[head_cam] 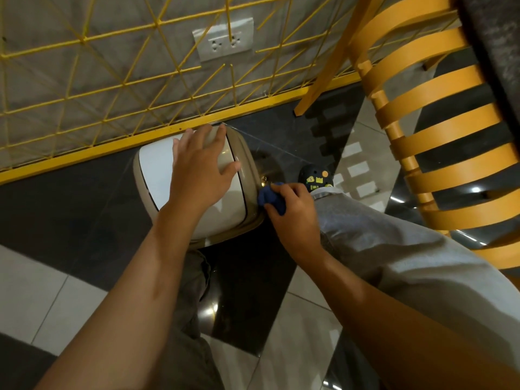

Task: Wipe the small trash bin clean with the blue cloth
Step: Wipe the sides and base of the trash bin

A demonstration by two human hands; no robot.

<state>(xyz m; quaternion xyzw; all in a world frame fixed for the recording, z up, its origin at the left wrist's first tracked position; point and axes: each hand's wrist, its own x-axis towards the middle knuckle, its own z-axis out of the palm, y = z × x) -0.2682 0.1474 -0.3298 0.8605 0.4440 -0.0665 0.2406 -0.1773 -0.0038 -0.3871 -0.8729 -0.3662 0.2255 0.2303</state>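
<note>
The small trash bin (pixel 157 175), beige with a white lid, stands on the dark floor against the yellow wall rail. My left hand (pixel 201 167) lies flat on its lid, fingers spread, pressing on top. The blue cloth (pixel 268 196) is bunched in my right hand (pixel 292 209), which presses it against the bin's right side near the rim. Most of the cloth is hidden by my fingers.
A yellow wire grid (pixel 112 66) covers the grey wall with a socket plate (pixel 223 39) behind the bin. An orange slatted chair (pixel 439 130) stands at the right. My grey-trousered knee (pixel 380 243) and a dark patterned shoe (pixel 315 175) are close to the bin's right.
</note>
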